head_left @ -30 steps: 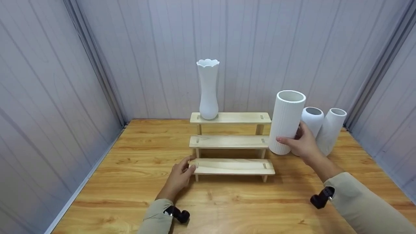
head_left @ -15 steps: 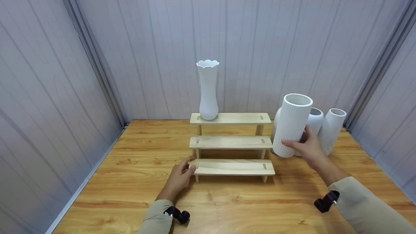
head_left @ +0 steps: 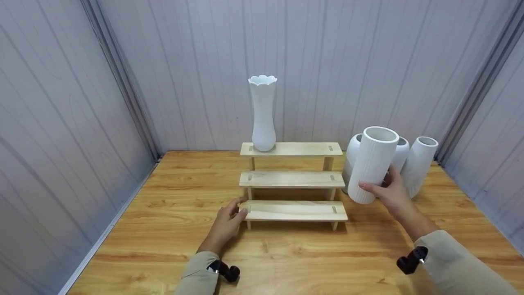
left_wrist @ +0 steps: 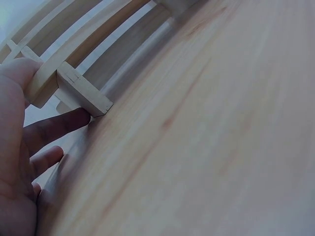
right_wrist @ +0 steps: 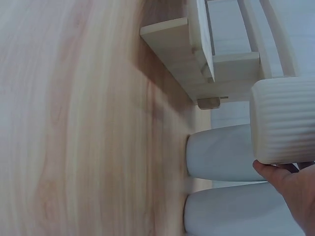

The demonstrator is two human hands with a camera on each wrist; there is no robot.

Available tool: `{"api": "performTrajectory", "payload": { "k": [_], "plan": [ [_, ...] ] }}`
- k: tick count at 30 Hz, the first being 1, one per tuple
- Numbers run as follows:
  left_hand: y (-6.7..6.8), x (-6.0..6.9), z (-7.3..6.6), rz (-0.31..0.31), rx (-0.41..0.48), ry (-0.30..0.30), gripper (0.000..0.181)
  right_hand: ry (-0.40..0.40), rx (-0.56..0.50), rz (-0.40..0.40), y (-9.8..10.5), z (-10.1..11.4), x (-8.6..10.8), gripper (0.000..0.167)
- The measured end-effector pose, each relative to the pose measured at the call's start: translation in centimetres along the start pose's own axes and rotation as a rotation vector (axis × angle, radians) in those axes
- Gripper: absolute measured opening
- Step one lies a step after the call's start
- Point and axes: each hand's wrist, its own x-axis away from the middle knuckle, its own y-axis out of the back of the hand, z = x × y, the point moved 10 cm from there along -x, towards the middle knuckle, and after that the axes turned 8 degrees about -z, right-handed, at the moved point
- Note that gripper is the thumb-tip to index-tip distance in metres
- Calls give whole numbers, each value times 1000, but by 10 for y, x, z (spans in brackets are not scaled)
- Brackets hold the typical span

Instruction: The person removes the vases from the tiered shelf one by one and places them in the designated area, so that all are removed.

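My right hand (head_left: 395,194) grips the lower part of a tall white ribbed cylindrical vase (head_left: 374,166), thumb on its near side. In the right wrist view the ribbed vase (right_wrist: 284,120) is held off the table, its base apart from the wood. A three-tier pale wooden display stand (head_left: 292,209) stands at the centre. At the left end of its lowest shelf my left hand (head_left: 224,223) holds on, thumb over the shelf end (left_wrist: 42,88) and a finger against the leg. On the top shelf's left part stands a white vase with a scalloped rim (head_left: 263,116).
Right of the stand, behind the held vase, are a rounded white vase (head_left: 351,159), another white vase (head_left: 403,149) partly hidden, and a tapered white vase (head_left: 421,168). Panel walls (head_left: 196,102) bound the wooden table (head_left: 163,221) at the back and sides.
My right hand has moved the ribbed vase right and slightly toward me, away from the stand. A rounded vase behind it has come into view. The left hand stays put.
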Motion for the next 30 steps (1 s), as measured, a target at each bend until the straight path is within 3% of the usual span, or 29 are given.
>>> {"api": "performTrajectory", "payload": {
  "k": [4, 10, 20, 30],
  "plan": [
    [0, 0, 0, 2, 6, -11, 38, 4, 34, -24, 2, -8, -1, 103],
    [1, 0, 2, 3, 16, 24, 40, -11, -1, -35, 0, -21, 0, 106],
    [1, 0, -1, -3, -10, 7, 39, -37, -8, -72, 0, -43, 0, 109],
    [0, 0, 2, -2, -3, 34, 39, -62, 10, -111, 3, -62, -2, 107]
  ]
}}
